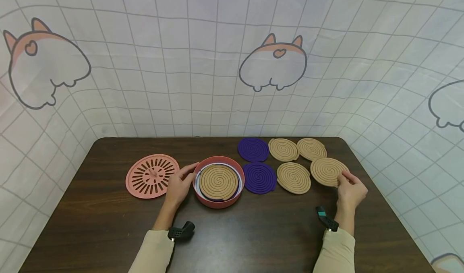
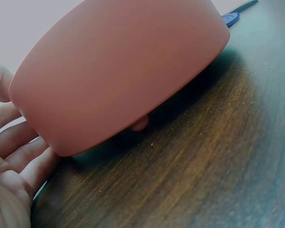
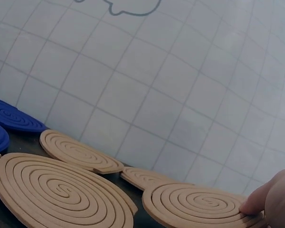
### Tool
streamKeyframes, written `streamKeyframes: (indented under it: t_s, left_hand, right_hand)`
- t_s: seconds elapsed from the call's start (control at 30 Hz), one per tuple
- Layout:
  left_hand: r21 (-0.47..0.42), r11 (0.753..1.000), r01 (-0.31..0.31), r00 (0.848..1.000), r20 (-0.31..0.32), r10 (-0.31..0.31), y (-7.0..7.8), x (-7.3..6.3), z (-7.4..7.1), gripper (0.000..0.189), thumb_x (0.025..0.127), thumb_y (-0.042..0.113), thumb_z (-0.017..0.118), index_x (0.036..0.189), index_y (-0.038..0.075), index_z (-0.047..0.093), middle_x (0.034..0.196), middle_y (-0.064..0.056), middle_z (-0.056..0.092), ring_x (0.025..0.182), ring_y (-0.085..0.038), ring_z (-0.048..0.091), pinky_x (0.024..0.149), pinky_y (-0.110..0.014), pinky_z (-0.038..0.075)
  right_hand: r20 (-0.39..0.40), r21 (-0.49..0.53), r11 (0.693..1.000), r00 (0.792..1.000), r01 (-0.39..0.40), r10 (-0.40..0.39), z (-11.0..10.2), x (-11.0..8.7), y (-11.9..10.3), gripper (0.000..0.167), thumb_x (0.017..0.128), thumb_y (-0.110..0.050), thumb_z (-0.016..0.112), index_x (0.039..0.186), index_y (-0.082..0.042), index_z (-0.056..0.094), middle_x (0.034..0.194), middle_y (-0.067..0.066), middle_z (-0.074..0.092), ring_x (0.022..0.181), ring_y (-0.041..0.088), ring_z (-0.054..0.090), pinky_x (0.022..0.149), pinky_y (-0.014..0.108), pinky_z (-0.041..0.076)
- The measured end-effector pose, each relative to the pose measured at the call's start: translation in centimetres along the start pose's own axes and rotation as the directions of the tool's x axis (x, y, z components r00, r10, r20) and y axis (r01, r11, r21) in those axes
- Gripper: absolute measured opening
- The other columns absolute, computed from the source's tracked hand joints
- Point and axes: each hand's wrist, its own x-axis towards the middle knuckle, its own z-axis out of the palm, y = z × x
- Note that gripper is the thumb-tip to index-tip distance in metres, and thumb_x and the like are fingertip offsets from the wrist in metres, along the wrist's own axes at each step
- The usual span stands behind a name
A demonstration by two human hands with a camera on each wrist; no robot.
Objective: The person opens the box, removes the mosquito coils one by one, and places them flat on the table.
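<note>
A person's right hand (image 1: 351,190) pinches a tan coil (image 1: 328,171) by its near edge at the right end of the table (image 1: 261,232), while the left hand (image 1: 179,185), fingers parted, rests against the bowl (image 1: 219,205). A flat, even lift that avoids dragging the neighbouring coils seems wisest (the disc looks bendy), with light left-hand pressure to steady the bowl. The right fingers under the coil are hidden; whether it fully clears the table is unclear. Inside, the top coil (image 1: 218,181) covers all but the edges beneath; a nub (image 2: 140,124) below the bowl defies identification.
</note>
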Motion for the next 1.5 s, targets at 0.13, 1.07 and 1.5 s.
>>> streamKeyframes:
  t_s: [0.13,1.07,1.5]
  left_hand:
    - [0.01,1.0,-0.009,1.0,-0.009,0.009,-0.08,0.03,0.06,0.034,0.095,0.016,0.061,0.127,0.019,0.071,0.129,-0.004,0.07,0.118,-0.019,0.065,0.099,-0.03,0.049]
    - [-0.001,1.0,-0.012,1.0,-0.003,0.012,-0.18,0.14,-0.01,0.034,0.096,0.014,0.061,0.128,0.018,0.071,0.13,-0.007,0.069,0.121,-0.024,0.064,0.102,-0.044,0.049]
    - [0.004,1.0,-0.006,1.0,-0.005,0.006,-0.13,0.04,0.04,0.034,0.096,0.015,0.061,0.128,0.018,0.07,0.131,-0.008,0.069,0.122,-0.025,0.064,0.104,-0.048,0.048]
  right_hand:
    - [-0.016,-0.033,0.999,1.0,0.001,-0.001,-0.12,0.1,0.21,0.027,0.091,-0.009,0.068,0.117,-0.005,0.072,0.094,-0.01,0.06,0.082,0.004,0.056,0.064,0.011,0.049]
    - [0.021,-0.244,0.97,1.0,0.013,-0.008,-0.2,-0.24,0.9,0.051,0.095,-0.01,0.059,0.145,-0.002,0.051,0.141,0.02,0.054,0.125,0.028,0.054,0.095,0.029,0.049]
    - [0.055,-0.366,0.928,0.997,0.067,-0.051,-0.36,-0.37,0.88,0.054,0.099,-0.015,0.053,0.148,0.006,0.043,0.149,0.031,0.044,0.144,0.046,0.031,0.115,0.054,0.034]
